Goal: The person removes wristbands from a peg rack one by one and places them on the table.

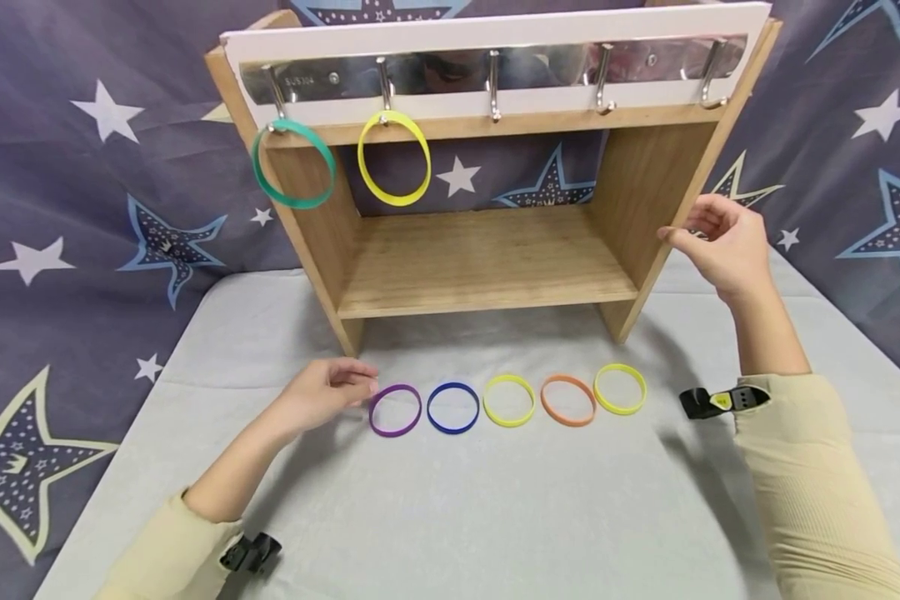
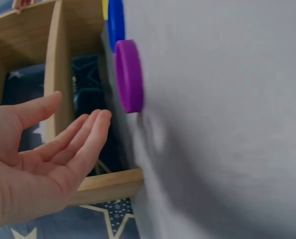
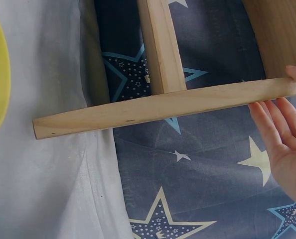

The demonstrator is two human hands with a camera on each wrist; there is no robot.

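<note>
My left hand [image 1: 322, 393] hovers just left of a purple silicone wristband [image 1: 395, 410]; in the left wrist view its relaxed fingers [image 2: 90, 142] hold nothing and stay apart from the band. My right hand [image 1: 727, 246] pinches the right side panel [image 1: 663, 200] of a wooden shelf rack [image 1: 480, 258], thumb on one face and fingertips on the other in the right wrist view. A green wristband [image 1: 294, 202] hangs on the leftmost hook, and a yellow wristband [image 1: 394, 199] on the hook beside it.
Right of the purple band, in a row on the grey cloth [image 1: 495, 517], lie a blue band [image 1: 453, 408], a yellow band [image 1: 509, 401], an orange band [image 1: 567, 400] and another yellow band [image 1: 620, 389]. Three hooks to the right, including the middle hook [image 1: 494, 87], carry no band.
</note>
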